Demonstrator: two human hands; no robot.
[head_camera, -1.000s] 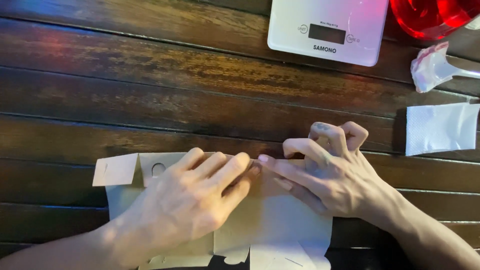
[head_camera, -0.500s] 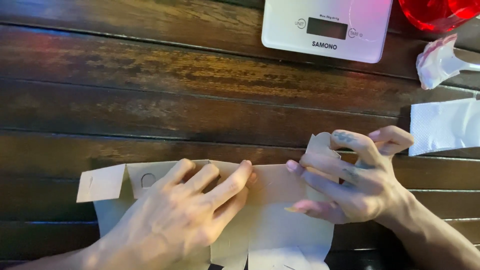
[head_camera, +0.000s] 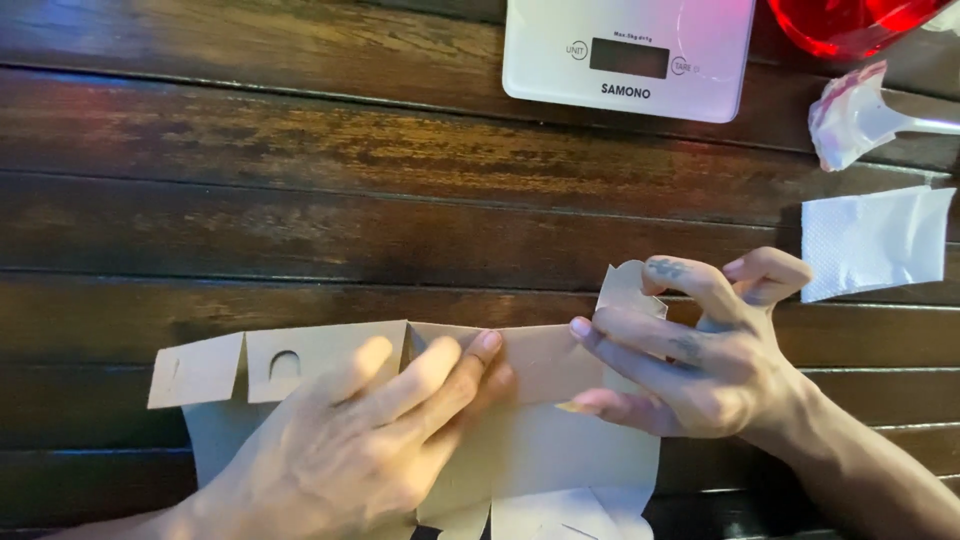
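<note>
Flat cardboard box blank (head_camera: 540, 440) lies on the wooden bench (head_camera: 300, 200), near edge. Left hand (head_camera: 370, 440) is open, pressed flat on the middle panel. Right hand (head_camera: 700, 350) pinches the end flap (head_camera: 625, 290), bent upward. Looks like the flap-folding step. Next likely needs a firm crease along the score line while the left hand pins the panel. Kitchen scale (head_camera: 630, 55) and napkin (head_camera: 870, 240) sit well apart.

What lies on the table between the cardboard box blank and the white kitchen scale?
Nothing: the head view shows only bare dark wooden table between the cardboard blank and the scale.
</note>
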